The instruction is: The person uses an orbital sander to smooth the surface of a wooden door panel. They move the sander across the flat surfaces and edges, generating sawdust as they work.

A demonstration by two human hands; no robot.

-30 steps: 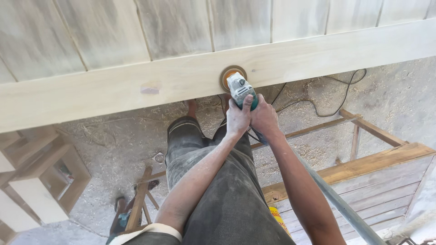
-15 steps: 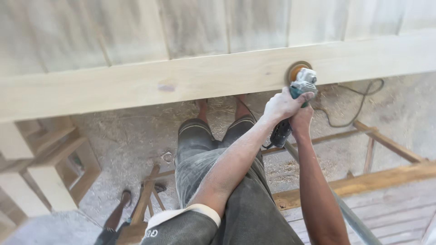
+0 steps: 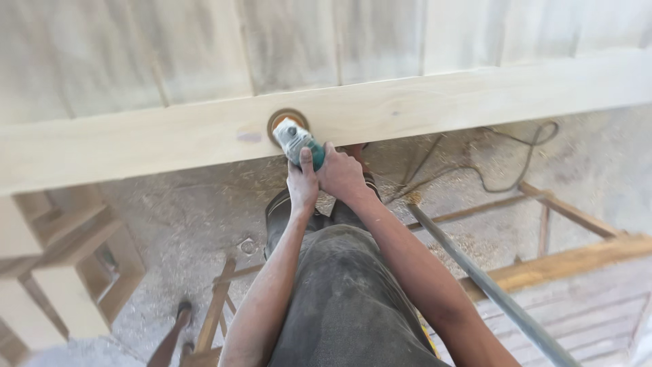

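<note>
Both hands [image 3: 324, 178] clamped around sander [image 3: 296, 139]

One package only: yellow container [image 3: 428, 334], small sliver at 5 o'clock, mostly hidden behind the person's leg and arm.

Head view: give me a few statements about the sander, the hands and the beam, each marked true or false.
1. Both hands grip the sander. True: left hand and right hand wrap its body.
2. The sanding disc lies on the floor. False: it presses against the pale wooden beam.
3. A dark cable lies on the sawdust-covered floor. True.
4. The beam is painted red. False: it is bare, light wood.
</note>
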